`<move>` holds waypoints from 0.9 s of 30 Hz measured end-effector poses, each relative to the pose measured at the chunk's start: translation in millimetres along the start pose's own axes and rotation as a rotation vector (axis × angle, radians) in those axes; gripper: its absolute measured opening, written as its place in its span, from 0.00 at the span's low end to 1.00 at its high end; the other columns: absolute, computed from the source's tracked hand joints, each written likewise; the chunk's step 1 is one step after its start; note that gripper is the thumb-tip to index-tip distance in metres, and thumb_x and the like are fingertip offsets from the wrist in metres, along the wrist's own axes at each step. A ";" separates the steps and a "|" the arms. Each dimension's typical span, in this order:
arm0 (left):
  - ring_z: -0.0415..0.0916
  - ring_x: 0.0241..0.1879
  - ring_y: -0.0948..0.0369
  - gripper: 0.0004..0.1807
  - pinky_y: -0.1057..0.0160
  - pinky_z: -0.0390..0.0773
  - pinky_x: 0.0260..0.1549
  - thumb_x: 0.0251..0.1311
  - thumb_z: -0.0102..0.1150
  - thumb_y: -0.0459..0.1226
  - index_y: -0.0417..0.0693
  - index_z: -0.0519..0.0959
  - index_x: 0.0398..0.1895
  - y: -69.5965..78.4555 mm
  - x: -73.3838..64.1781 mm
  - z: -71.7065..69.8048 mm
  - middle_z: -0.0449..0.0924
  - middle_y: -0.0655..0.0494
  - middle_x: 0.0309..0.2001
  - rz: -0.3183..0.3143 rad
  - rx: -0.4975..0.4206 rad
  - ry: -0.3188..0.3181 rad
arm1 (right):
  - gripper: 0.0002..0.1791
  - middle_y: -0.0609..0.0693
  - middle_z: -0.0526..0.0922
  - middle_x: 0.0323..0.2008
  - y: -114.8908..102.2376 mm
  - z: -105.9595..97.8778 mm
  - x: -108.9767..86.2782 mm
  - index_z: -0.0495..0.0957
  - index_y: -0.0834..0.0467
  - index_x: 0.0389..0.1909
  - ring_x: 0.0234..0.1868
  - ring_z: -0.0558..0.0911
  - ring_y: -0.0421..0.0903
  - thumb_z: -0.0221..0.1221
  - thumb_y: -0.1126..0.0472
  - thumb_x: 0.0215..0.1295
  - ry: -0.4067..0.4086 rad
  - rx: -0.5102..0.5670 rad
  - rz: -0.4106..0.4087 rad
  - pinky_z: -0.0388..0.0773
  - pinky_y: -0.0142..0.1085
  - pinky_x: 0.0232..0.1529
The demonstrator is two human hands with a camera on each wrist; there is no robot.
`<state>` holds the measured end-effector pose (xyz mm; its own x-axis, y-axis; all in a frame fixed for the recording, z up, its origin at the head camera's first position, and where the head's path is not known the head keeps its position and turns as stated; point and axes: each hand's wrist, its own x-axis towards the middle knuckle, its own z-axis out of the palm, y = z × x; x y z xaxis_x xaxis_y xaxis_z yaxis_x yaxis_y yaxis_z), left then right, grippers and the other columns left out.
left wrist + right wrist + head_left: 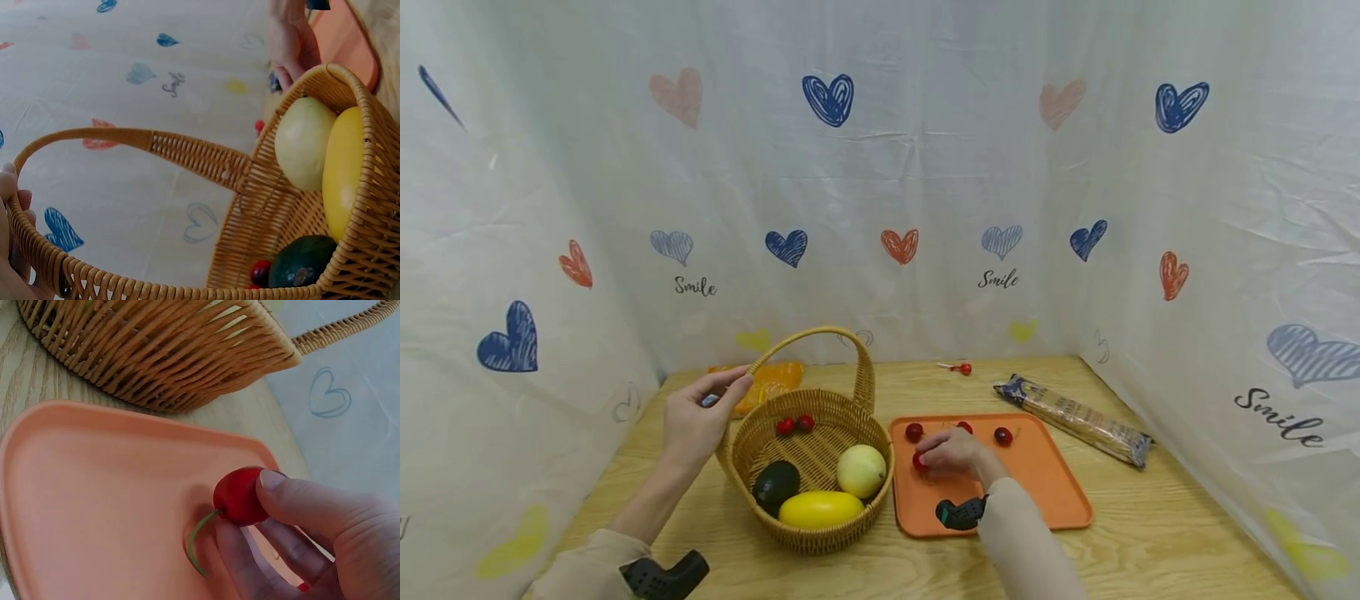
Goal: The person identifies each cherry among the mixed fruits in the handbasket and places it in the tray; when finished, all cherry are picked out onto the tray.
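Note:
My left hand grips the handle of a wicker basket on its left side. Inside lie a dark green avocado, a long yellow fruit, a pale green round fruit and two red cherries. Over the orange tray, my right hand pinches a red cherry between thumb and fingers, its green stem hanging down. More dark red cherries sit along the tray's far side, one partly behind the right hand.
Right of the tray lies a long clear packet with dark ends. A small red item with a white stick is at the table's back. An orange packet is partly hidden behind the basket. A heart-printed curtain encloses the table.

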<state>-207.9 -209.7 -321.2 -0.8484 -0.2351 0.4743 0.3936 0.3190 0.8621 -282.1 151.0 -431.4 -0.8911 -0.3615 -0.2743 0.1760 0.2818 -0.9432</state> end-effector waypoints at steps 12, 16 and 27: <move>0.58 0.11 0.65 0.15 0.66 0.59 0.08 0.58 0.65 0.42 0.42 0.85 0.43 -0.6 -1.5 -0.5 0.80 0.62 0.26 0.018 0.028 0.004 | 0.15 0.54 0.84 0.37 7.6 11.8 7.3 0.80 0.71 0.46 0.38 0.84 0.52 0.62 0.74 0.56 0.160 -0.007 0.068 0.80 0.42 0.39; 0.58 0.12 0.65 0.15 0.65 0.60 0.08 0.57 0.65 0.43 0.43 0.85 0.43 -0.8 -0.7 0.2 0.81 0.58 0.27 0.013 0.035 0.004 | 0.15 0.54 0.84 0.36 5.8 13.1 6.3 0.80 0.70 0.45 0.37 0.84 0.51 0.63 0.73 0.56 0.175 -0.013 0.080 0.80 0.42 0.39; 0.58 0.12 0.65 0.14 0.66 0.60 0.08 0.58 0.65 0.42 0.42 0.84 0.43 -0.5 -1.8 0.1 0.80 0.62 0.26 0.023 0.019 0.002 | 0.14 0.54 0.83 0.36 -1.9 7.6 4.1 0.81 0.67 0.45 0.35 0.83 0.49 0.64 0.69 0.57 0.124 -0.098 0.062 0.80 0.40 0.39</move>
<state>-206.6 -209.4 -322.6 -0.8381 -0.2296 0.4949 0.4066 0.3418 0.8472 -282.9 142.2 -432.1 -0.9257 -0.2298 -0.3003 0.1959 0.3880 -0.9006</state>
